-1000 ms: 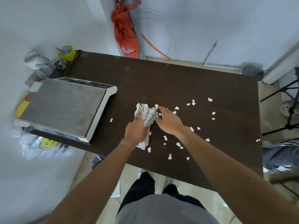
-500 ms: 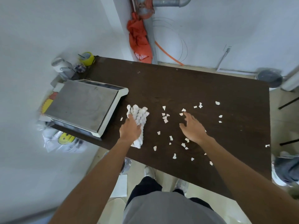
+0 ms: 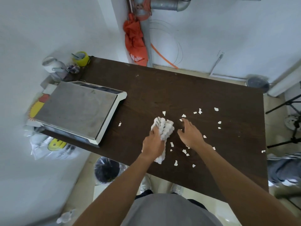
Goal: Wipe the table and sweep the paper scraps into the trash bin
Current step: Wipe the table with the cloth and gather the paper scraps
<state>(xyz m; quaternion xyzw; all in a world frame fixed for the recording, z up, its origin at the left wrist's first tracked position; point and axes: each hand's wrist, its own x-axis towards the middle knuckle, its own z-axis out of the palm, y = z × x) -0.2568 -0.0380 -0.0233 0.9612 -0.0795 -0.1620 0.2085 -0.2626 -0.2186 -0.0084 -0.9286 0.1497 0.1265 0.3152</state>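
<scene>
My left hand (image 3: 153,145) presses a bunched white cloth (image 3: 164,129) onto the dark brown table (image 3: 162,88) near its front edge. To the right of the cloth my right hand (image 3: 190,134) lies flat on the table with its fingers spread and holds nothing. Several white paper scraps (image 3: 200,111) lie scattered around and beyond both hands; one scrap (image 3: 119,124) sits alone to the left. On the floor under the table's front left edge stands a trash bin (image 3: 106,171) with a black liner.
A flat grey scale (image 3: 78,110) takes up the table's left end. Behind it stand a yellow tape roll (image 3: 81,57) and small containers. Plastic bags (image 3: 48,145) lie on the floor at left. A tripod (image 3: 291,123) and another person's shoe (image 3: 283,170) are at right.
My left hand has pushed the cloth to the right, up against my right hand. The scraps between the two hands are now gathered under or beside the cloth.
</scene>
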